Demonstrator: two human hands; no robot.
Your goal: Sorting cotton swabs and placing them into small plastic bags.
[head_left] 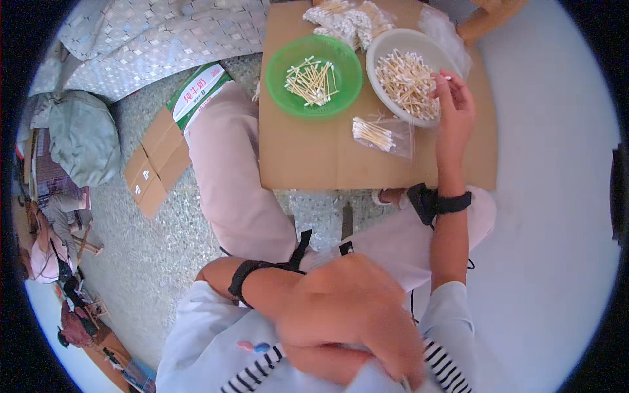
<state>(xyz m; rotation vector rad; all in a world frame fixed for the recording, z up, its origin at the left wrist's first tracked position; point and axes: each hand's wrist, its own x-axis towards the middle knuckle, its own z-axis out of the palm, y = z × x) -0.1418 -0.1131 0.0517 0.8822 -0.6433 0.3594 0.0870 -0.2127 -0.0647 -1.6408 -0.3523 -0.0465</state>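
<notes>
My right hand [455, 101] is over the right rim of a pale grey bowl [375, 71] heaped with loose cotton swabs [407, 82]. Its thumb and fingers pinch a cotton swab [447, 78], of which a white tip shows. My left hand [350, 304] is close to my chest, in front of my shirt; it is blurred and its fingertips are hidden. Left of the bowl, a green plastic basket [278, 88] holds a smaller pile of swabs [312, 82]. In front of both, a clear bag [404, 145] contains a neat bundle of swabs [372, 133].
Cardboard [308, 164] covers the low table. Filled swab bags [350, 21] lie at its back edge, beside clear plastic bags [445, 33]. Another person's arm [488, 19] reaches in at the back right. A flattened carton [154, 164] lies on the floor; a white wall [550, 164] stands right.
</notes>
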